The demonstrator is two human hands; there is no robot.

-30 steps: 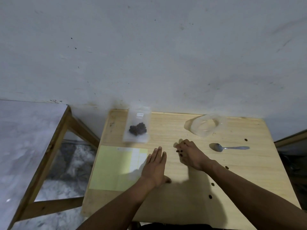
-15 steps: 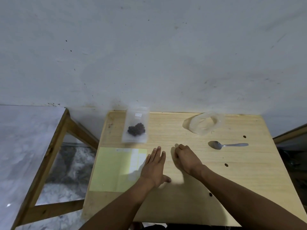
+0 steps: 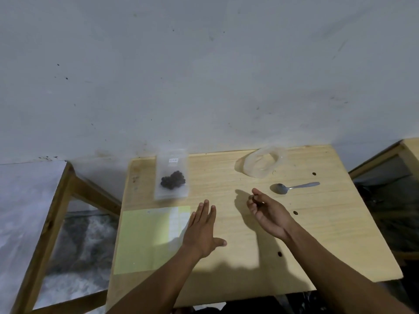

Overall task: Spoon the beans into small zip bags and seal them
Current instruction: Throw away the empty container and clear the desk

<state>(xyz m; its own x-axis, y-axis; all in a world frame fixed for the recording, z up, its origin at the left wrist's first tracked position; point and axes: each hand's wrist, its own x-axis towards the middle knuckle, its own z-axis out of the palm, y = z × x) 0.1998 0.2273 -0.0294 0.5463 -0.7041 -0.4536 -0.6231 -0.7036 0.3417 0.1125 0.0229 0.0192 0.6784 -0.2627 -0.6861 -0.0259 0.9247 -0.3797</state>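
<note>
So the left hand [image 3: 201, 230] is lying flat on the wooden tabletop [image 3: 317, 241], fingers [image 3: 205, 210] straight and close together, thumb sticking out to the side, holding nothing. Its fingertips sit right by the edge of a pale yellow-green sheet [image 3: 145, 239] that lies on the left part of the tabletop.

The right hand [image 3: 269, 214] is lifted a bit with the palm turned partly up and the fingers curled in. Looks like it's pinching one or two dark beans at the fingertips, though they're tiny and kinda hard to make out.

One small zip bag [image 3: 171, 177] lies flat near the back left of the tabletop, with a clump of dark beans [image 3: 173, 180] inside and a little white label near its top. Can't tell if its zip is closed. Another clear bag [image 3: 264, 162] sits crumpled and open-looking at the back right, and it looks empty. The metal spoon [image 3: 294, 188] lies just in front of that one, bowl toward the right hand, handle pointing right, nobody touching it.

A few loose beans [image 3: 295, 213] are scattered over the right side of the tabletop, well apart from each other. A plain grey wall [image 3: 204, 75] stands behind.
</note>
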